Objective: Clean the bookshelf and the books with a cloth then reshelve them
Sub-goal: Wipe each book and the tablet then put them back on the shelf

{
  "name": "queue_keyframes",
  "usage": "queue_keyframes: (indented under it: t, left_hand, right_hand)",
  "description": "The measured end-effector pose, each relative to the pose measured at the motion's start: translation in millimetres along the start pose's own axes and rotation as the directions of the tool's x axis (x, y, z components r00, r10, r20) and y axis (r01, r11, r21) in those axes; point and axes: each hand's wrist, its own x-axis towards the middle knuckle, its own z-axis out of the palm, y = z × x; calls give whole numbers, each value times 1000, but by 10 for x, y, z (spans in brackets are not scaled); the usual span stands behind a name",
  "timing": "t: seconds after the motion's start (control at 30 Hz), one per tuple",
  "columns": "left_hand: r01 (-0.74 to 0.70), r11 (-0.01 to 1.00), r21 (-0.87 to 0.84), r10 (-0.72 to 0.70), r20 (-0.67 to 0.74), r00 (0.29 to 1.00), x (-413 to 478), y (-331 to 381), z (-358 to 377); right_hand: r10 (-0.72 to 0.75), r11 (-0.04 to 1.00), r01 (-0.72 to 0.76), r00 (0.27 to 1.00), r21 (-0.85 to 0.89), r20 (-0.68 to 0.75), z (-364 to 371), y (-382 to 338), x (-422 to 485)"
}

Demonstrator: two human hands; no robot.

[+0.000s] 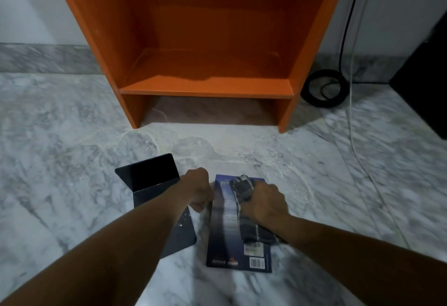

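The right hand (264, 203) has its grip curled round a bunched grey cloth (242, 188), pressing it on a blue book (222, 233). The left hand (197, 191) grips the book's left edge with curled fingers. The book lies flat on the marble floor (72, 148), barcode up. Just left lies a dark folded panel (150, 177). Beyond stands the orange bookshelf (205, 85), with a coiled black cable (324, 88) at its right.

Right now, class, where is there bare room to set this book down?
The orange bookshelf has a bare board between its side panels. The marble floor is free left of the black bookend, and between bookshelf and book. Crowded: right of the bookshelf, by the coiled black cable and white cord.
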Motion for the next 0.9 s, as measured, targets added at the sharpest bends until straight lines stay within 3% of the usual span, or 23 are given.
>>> queue_keyframes:
  t: [0.23, 0.33, 0.47, 0.6, 0.73, 0.8, 0.9]
  left_hand:
    - [22, 983, -182, -24, -9, 1000, 92, 56, 167]
    - [38, 975, -217, -44, -24, 999, 129, -7, 199]
    - [93, 953, -289, -79, 59, 995, 246, -135, 250]
    - [131, 802, -583, -89, 101, 991, 175, -139, 232]
    - [190, 686, -702, -19, 244, 970, 55, -142, 46]
    - [158, 621, -768, 48, 239, 970, 35, -163, -82]
    - [41, 441, -897, 210, 148, 967, -34, -128, -331]
  right_hand:
    - [156, 968, -154, 988, 197, 9, -7, -33, 34]
    - [252, 884, -227, 968, 409, -8, -60, 41, 73]
    - [316, 742, -267, 948, 614, 31, -56, 67, 96]
    - [296, 631, -248, 953, 735, 67, -159, -7, 87]
    - [243, 460, -209, 964, 863, 104, -459, -17, 15]
    - [216, 384, -180, 971, 906, 102, -624, -7, -15]
    - [167, 324, -128, 983, 937, 77, -873, -64, -56]
